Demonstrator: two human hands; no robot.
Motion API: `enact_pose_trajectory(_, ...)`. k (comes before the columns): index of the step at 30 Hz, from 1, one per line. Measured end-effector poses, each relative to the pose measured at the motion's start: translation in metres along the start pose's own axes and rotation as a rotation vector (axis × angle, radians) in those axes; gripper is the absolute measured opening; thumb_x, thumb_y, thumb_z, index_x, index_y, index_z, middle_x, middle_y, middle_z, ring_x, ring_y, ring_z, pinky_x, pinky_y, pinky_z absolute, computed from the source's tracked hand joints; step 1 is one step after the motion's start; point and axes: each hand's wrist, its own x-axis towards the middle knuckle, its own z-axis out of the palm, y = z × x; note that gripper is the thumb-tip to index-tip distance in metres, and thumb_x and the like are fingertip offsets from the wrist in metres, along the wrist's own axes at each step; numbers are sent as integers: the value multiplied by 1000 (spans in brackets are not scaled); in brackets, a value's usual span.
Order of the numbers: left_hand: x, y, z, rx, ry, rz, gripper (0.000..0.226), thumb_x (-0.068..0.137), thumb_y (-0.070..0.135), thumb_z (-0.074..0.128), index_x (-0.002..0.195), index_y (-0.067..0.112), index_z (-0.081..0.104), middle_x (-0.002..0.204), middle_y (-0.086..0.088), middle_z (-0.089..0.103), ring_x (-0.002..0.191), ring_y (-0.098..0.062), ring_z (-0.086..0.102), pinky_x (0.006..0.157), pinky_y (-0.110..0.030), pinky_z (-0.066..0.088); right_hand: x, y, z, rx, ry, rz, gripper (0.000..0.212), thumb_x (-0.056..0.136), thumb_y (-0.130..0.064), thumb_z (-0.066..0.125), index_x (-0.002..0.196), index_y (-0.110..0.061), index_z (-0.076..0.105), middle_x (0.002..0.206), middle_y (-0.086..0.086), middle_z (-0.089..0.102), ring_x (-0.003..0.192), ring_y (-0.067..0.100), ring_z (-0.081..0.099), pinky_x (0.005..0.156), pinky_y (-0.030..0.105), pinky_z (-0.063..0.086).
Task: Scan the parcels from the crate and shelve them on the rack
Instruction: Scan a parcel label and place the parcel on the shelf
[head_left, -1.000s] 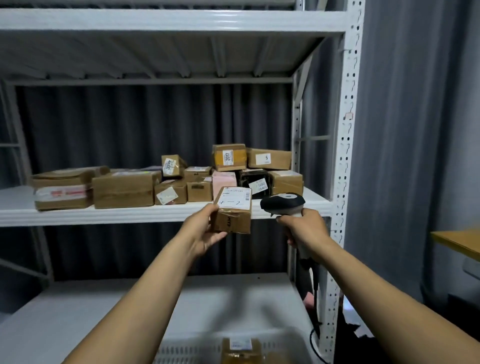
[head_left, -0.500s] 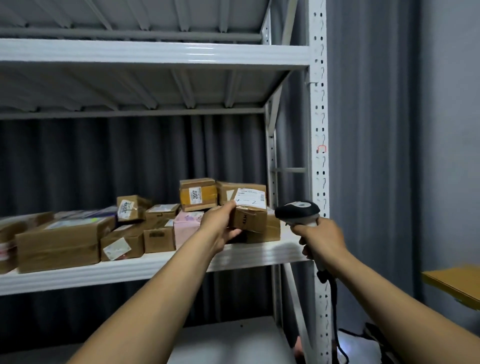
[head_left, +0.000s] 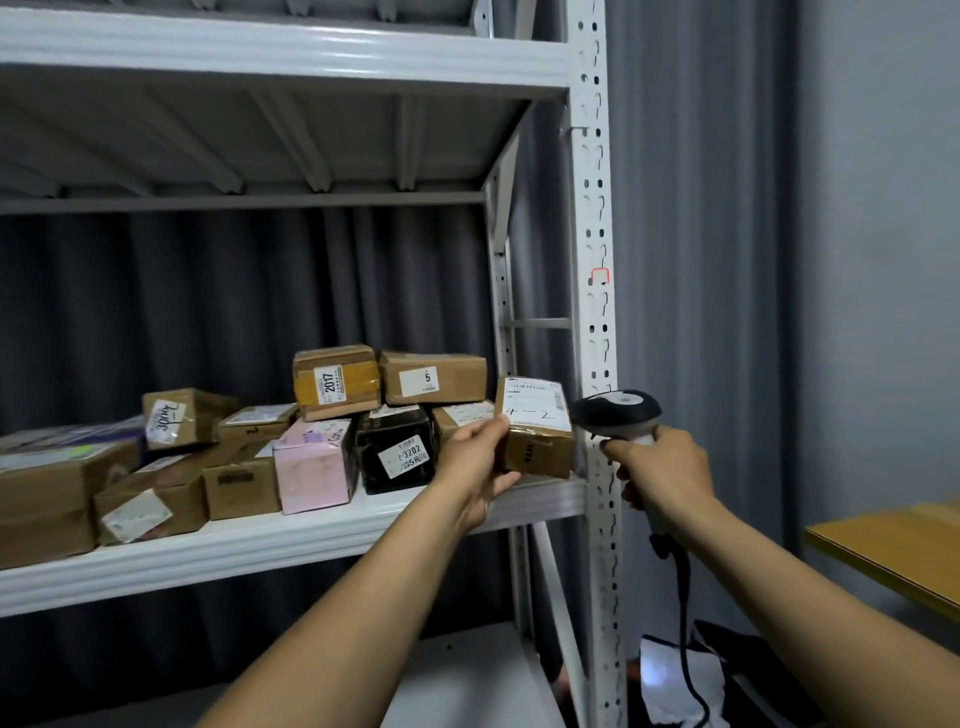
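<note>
My left hand (head_left: 475, 460) grips a small brown cardboard parcel (head_left: 537, 431) with a white label marked "4-2". The parcel is at the right end of the rack's middle shelf (head_left: 291, 535), close to the white upright post (head_left: 597, 312); I cannot tell whether it rests on the shelf. My right hand (head_left: 660, 467) holds a black and grey barcode scanner (head_left: 618, 410) by its handle, just right of the post, its cable hanging down. The crate is out of view.
Several parcels crowd the middle shelf: a pink box (head_left: 314, 465), a black box (head_left: 395, 449) labelled 3202, and stacked brown boxes marked 2017 (head_left: 335, 382) and 5 (head_left: 434, 376). A wooden tabletop corner (head_left: 893, 545) juts in at right. Grey curtains hang behind.
My left hand carried the parcel up and to the right, from in front of the shelf edge to the shelf's right end. The view rose, so the crate dropped out of sight.
</note>
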Motion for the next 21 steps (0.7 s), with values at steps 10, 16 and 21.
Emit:
enact_pose_trajectory(10, 6, -21, 20, 17, -44, -32, 43, 97, 16, 57, 138, 18, 46, 123, -10, 62, 84, -15, 64, 74, -36, 56, 5, 19, -14, 20, 33, 27, 9, 82, -16, 69, 77, -10, 64, 68, 11, 67, 49, 21, 59, 50, 29, 52)
enact_pose_trajectory(16, 9, -14, 20, -113, -20, -105, 25, 99, 18, 53, 124, 19, 55, 96, -7, 65, 79, -23, 64, 85, -42, 53, 7, 20, -11, 5, -6, 15, 8, 82, -14, 69, 78, -9, 64, 72, 13, 67, 51, 23, 59, 50, 30, 52)
enact_pose_trajectory(21, 17, -20, 22, 8, 30, -110, 29, 101, 23, 50, 128, 15, 54, 112, -7, 65, 82, -17, 62, 80, -40, 53, 9, 23, -7, 0, -29, 29, 8, 82, -16, 69, 79, -9, 64, 71, 12, 66, 48, 21, 58, 47, 28, 48)
